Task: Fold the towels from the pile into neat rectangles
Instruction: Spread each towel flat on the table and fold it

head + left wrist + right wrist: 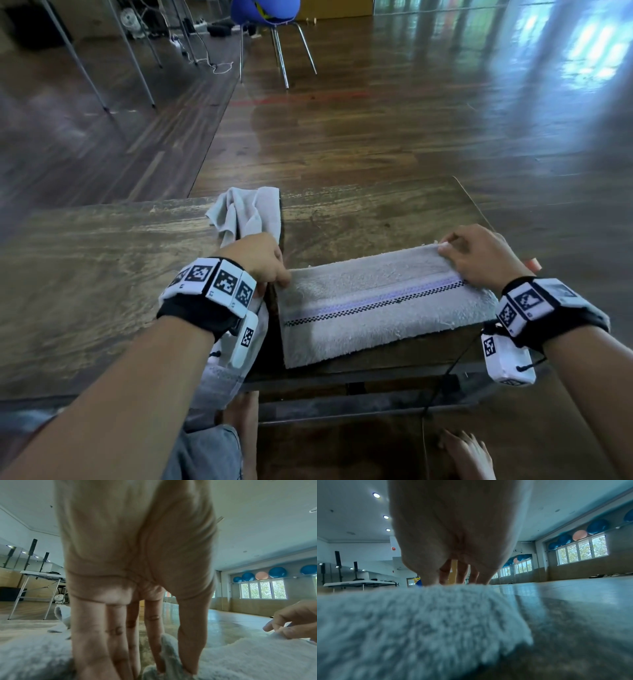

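The towel (pixel 376 308) is pale grey, crossed by a lilac band edged with a black-and-white check line. The pile (pixel 246 212) beside it is the same pale grey — plain. The desk (pixel 102 274) is dark brown wood with streaky grain. The wristbands (pixel 212 291) are black, carrying white blocks with black square codes. The chair (pixel 263 13) is blue; the balls (pixel 278 572) blue — one peach.

Both hands, left (pixel 262 262) and right (pixel 479 255), reach forward, fingertips pinching

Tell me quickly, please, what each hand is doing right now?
Left hand: pinches the striped towel's far left corner.
Right hand: pinches its far right corner.
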`<control>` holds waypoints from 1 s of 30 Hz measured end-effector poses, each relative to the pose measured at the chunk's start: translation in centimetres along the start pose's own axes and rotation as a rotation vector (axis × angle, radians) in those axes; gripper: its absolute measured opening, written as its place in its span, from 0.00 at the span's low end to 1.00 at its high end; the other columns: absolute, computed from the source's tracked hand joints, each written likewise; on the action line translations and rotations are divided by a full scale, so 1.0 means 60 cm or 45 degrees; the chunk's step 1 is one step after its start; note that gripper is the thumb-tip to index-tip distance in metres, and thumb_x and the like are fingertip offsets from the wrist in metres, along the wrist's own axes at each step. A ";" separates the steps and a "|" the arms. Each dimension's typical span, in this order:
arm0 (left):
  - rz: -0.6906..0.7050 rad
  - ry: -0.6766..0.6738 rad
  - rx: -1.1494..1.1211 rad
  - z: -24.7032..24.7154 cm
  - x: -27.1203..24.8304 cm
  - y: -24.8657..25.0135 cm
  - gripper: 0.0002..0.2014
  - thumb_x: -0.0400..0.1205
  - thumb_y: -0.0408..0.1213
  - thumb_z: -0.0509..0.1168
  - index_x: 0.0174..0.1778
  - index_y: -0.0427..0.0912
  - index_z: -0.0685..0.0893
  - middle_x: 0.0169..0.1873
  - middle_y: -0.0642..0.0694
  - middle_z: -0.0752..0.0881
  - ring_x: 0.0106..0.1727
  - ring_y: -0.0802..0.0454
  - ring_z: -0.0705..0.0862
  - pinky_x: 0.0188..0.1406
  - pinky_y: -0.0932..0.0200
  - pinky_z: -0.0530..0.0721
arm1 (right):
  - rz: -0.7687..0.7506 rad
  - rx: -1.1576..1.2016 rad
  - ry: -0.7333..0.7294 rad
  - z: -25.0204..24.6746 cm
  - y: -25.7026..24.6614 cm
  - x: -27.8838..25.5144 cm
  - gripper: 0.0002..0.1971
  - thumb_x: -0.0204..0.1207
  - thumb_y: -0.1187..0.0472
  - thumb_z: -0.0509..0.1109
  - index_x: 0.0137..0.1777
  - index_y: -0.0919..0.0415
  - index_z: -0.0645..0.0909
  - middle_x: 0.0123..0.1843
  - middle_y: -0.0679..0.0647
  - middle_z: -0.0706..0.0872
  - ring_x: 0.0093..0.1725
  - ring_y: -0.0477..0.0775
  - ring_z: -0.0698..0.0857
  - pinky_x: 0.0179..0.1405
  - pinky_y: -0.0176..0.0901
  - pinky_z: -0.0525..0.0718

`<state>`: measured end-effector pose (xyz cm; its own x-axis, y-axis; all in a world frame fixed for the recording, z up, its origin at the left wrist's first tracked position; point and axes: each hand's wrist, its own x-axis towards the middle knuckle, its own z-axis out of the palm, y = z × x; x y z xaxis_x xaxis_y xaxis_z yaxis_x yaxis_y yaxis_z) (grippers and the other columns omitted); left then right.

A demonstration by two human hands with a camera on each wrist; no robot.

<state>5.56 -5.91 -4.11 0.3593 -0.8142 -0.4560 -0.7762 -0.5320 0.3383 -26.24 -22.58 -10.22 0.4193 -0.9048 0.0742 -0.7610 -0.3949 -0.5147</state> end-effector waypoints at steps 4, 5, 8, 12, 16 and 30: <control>0.077 0.047 0.051 0.009 0.009 -0.001 0.09 0.73 0.44 0.79 0.35 0.43 0.91 0.25 0.50 0.89 0.17 0.62 0.83 0.26 0.61 0.84 | -0.026 -0.071 -0.028 0.008 0.002 0.000 0.07 0.83 0.54 0.71 0.53 0.56 0.85 0.51 0.54 0.87 0.50 0.56 0.82 0.50 0.45 0.73; 0.088 0.047 0.059 0.011 0.010 -0.002 0.09 0.73 0.44 0.79 0.34 0.44 0.90 0.29 0.49 0.91 0.19 0.62 0.83 0.26 0.63 0.82 | -0.020 -0.059 -0.020 0.006 0.001 0.000 0.06 0.82 0.55 0.72 0.53 0.57 0.85 0.49 0.52 0.87 0.49 0.55 0.83 0.50 0.44 0.74; 0.103 0.032 0.073 0.015 0.011 -0.004 0.09 0.73 0.41 0.79 0.30 0.45 0.89 0.29 0.49 0.90 0.25 0.57 0.86 0.26 0.63 0.82 | 0.030 0.037 -0.035 -0.005 -0.006 -0.002 0.06 0.81 0.55 0.74 0.49 0.58 0.86 0.44 0.51 0.88 0.44 0.55 0.85 0.47 0.49 0.82; 0.091 0.030 0.139 0.016 0.004 0.003 0.09 0.72 0.40 0.79 0.28 0.47 0.89 0.23 0.55 0.87 0.22 0.61 0.83 0.22 0.67 0.76 | 0.054 0.112 -0.091 -0.020 -0.013 -0.009 0.07 0.79 0.57 0.76 0.41 0.59 0.87 0.40 0.58 0.89 0.44 0.61 0.87 0.48 0.56 0.86; 0.102 -0.008 0.190 0.019 -0.006 0.012 0.03 0.71 0.36 0.79 0.33 0.43 0.92 0.27 0.50 0.89 0.27 0.56 0.84 0.23 0.66 0.78 | 0.047 0.048 -0.176 -0.032 -0.010 -0.018 0.07 0.77 0.57 0.79 0.40 0.57 0.86 0.42 0.51 0.89 0.44 0.51 0.86 0.41 0.45 0.78; 0.540 1.025 -0.077 -0.009 -0.024 0.048 0.02 0.75 0.33 0.78 0.41 0.44 0.94 0.42 0.51 0.88 0.39 0.56 0.80 0.43 0.59 0.75 | -0.143 0.189 0.669 -0.103 -0.027 -0.028 0.07 0.77 0.58 0.77 0.51 0.58 0.91 0.43 0.49 0.89 0.41 0.51 0.89 0.49 0.39 0.84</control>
<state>3.09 -6.42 -2.01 0.3204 -0.8486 0.4210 -0.9054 -0.1436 0.3996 -28.77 -21.38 -4.22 0.1621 -0.8311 0.5320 -0.6321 -0.5014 -0.5908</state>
